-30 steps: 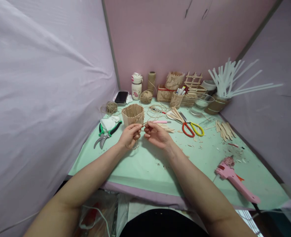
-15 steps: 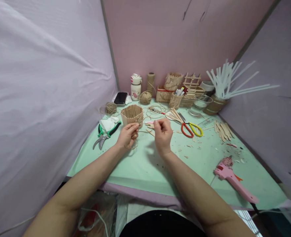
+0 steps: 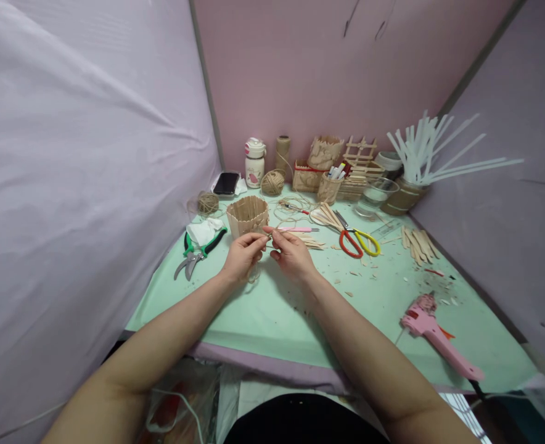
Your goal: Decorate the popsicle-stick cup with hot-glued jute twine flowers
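Observation:
My left hand [image 3: 243, 256] pinches thin brown twine, and a loop of the twine [image 3: 253, 275] hangs below its fingers. Fingertip to fingertip with it, my right hand [image 3: 292, 251] is closed on the same twine; the exact spot between the fingers is too small to make out. Just behind my left hand stands a cup made of wooden craft sticks [image 3: 247, 216]. A pink pen-like tool [image 3: 299, 229] and several wooden sticks [image 3: 312, 241] lie beyond my right hand.
Pruning shears [image 3: 196, 253] lie at left. Scissors [image 3: 359, 242], craft sticks [image 3: 419, 245] and a pink glue gun [image 3: 439, 336] are on the right. Along the back stand a bottle [image 3: 254, 163], a twine ball [image 3: 272, 182], a pen cup [image 3: 330, 187] and a clear bowl [image 3: 375, 197].
My right hand has moved left and in to meet my left hand, which has hardly shifted. The pink tool and the sticks behind it now show more fully.

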Demonstrator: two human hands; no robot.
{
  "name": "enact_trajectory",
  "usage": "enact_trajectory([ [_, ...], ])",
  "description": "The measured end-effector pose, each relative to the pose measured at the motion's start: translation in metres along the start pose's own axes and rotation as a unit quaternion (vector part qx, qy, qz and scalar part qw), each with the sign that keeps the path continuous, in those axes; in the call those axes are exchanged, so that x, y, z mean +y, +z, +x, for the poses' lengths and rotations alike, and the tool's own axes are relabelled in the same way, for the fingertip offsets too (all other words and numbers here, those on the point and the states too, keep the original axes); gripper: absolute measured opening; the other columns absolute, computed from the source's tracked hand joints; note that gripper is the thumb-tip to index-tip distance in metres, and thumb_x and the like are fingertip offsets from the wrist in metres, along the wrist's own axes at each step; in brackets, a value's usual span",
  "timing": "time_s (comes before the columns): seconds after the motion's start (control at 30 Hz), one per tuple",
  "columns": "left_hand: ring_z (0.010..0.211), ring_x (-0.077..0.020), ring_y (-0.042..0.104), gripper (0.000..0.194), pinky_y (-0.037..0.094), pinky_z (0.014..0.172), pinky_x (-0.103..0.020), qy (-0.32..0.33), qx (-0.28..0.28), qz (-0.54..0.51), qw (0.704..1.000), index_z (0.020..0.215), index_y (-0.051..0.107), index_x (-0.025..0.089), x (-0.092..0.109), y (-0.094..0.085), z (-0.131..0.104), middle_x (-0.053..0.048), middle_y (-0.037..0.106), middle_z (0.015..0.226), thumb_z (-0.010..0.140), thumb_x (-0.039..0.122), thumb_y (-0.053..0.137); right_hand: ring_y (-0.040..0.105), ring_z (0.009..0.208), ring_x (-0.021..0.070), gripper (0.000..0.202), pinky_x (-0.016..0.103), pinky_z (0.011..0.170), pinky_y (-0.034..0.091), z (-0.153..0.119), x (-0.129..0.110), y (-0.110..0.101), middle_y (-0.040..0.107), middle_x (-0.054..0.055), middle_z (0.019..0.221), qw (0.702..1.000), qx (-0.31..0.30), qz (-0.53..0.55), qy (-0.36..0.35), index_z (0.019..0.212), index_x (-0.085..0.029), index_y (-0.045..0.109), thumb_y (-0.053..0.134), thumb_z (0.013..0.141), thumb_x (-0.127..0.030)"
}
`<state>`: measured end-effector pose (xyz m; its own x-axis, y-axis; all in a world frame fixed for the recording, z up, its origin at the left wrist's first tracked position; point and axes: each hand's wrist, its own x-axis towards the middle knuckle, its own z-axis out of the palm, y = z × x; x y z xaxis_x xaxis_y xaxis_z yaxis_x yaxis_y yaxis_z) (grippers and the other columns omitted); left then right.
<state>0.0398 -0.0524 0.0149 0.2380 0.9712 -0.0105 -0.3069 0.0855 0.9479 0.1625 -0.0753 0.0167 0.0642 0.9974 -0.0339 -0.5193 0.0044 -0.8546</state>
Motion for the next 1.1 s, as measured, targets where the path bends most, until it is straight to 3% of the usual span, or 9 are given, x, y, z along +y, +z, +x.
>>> enact_trajectory([
  [0.13, 0.043, -0.0035, 0.034, 0.039, 0.017, 0.042, -0.021, -0.002, 0.002, 0.012, 1.000, 0.075, 0.068, 0.013, 0.001, 0.000, -0.001, 0.004, 0.051, 0.053, 0.059, 0.045, 0.084, 0.036, 0.063, 0.0080, 0.032, 0.021, 0.048, 0.026, 0.000, -0.004, 0.000, 0.062, -0.001, 0.080, 1.000, -0.010, 0.009, 0.012, 0.075, -0.022, 0.074, 0.085, 0.057, -0.047],
  [0.27, 0.043, -0.0040, 0.034, 0.040, 0.017, 0.043, -0.021, 0.001, -0.006, 0.028, 1.000, 0.072, 0.067, 0.013, 0.003, 0.001, -0.002, 0.005, 0.050, 0.051, 0.058, 0.046, 0.084, 0.036, 0.062, 0.0077, 0.032, 0.023, 0.048, 0.024, 0.000, -0.007, -0.001, 0.064, 0.000, 0.084, 1.000, -0.011, 0.008, 0.013, 0.063, -0.020, 0.069, 0.086, 0.055, -0.045],
  [0.43, 0.044, -0.0050, 0.033, 0.036, 0.020, 0.044, -0.022, 0.020, -0.020, 0.053, 0.998, 0.073, 0.068, 0.014, 0.002, -0.001, -0.001, 0.005, 0.049, 0.051, 0.061, 0.045, 0.083, 0.036, 0.063, 0.0098, 0.029, 0.024, 0.050, 0.025, 0.000, -0.012, -0.003, 0.050, -0.003, 0.065, 0.999, -0.016, 0.016, 0.029, 0.065, -0.020, 0.069, 0.085, 0.055, -0.042],
  [0.73, 0.051, -0.0074, 0.039, 0.029, 0.027, 0.049, -0.023, 0.078, -0.037, 0.128, 0.988, 0.077, 0.072, 0.014, -0.004, -0.006, -0.001, 0.003, 0.053, 0.055, 0.072, 0.043, 0.076, 0.031, 0.058, 0.0085, 0.035, 0.025, 0.048, 0.019, 0.005, -0.013, -0.009, 0.041, -0.006, 0.057, 0.998, -0.002, 0.023, 0.050, 0.074, -0.018, 0.074, 0.087, 0.050, -0.039],
  [1.1, 0.053, -0.0084, 0.042, 0.030, 0.032, 0.052, -0.024, 0.104, -0.063, 0.175, 0.977, 0.074, 0.071, 0.015, 0.001, -0.003, -0.004, 0.002, 0.058, 0.058, 0.072, 0.044, 0.075, 0.034, 0.052, 0.0068, 0.036, 0.025, 0.047, 0.024, 0.005, -0.016, -0.014, 0.047, -0.008, 0.055, 0.994, -0.004, 0.035, 0.100, 0.068, -0.019, 0.063, 0.090, 0.050, -0.032],
])
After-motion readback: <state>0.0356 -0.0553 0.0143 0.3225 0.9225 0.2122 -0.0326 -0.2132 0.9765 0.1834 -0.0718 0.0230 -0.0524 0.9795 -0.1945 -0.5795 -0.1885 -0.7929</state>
